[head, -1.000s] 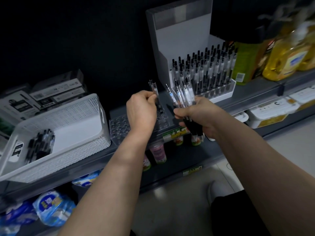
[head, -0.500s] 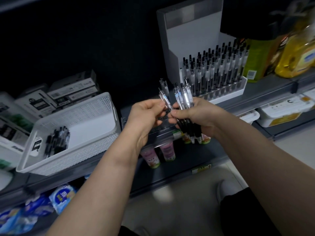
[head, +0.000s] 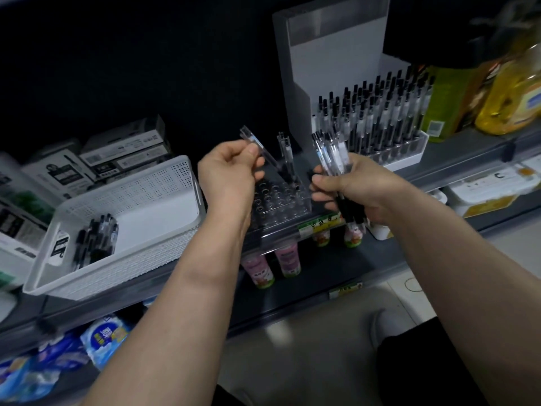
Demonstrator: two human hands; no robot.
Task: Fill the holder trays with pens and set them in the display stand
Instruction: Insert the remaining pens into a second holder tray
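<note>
1. Holder tray (head: 281,206), the clear one, sits on the shelf edge between your hands, and nearly all of its holes are bare; blur makes it hard to say whether one or two standing pens (head: 284,150) occupy its far row
2. Your left hand (head: 228,171) now pinches a single pen (head: 270,159) between thumb and fingertips, tilted with its lower end aimed at the tray's far holes, not yet seated
3. Half a second ago that hand was at the bundle, drawing this pen free; it has since swung left and clear of your right hand, so you are in the middle of one more placing
4. Your right hand (head: 360,191) stays wrapped round the bundle of pens (head: 330,153), held upright just right of the tray, about where it was
5. A second ago your left hand was low over the tray seating a pen, so the rhythm is draw, place, repeat, and I judge this tray to be at an early stage
6. The display stand (head: 330,60) behind already carries a filled tray (head: 409,155); the white basket (head: 131,186) at your left holds spare pens (head: 96,241)
7. Next, steer the tip into a free hole and keep it off its neighbours
</note>
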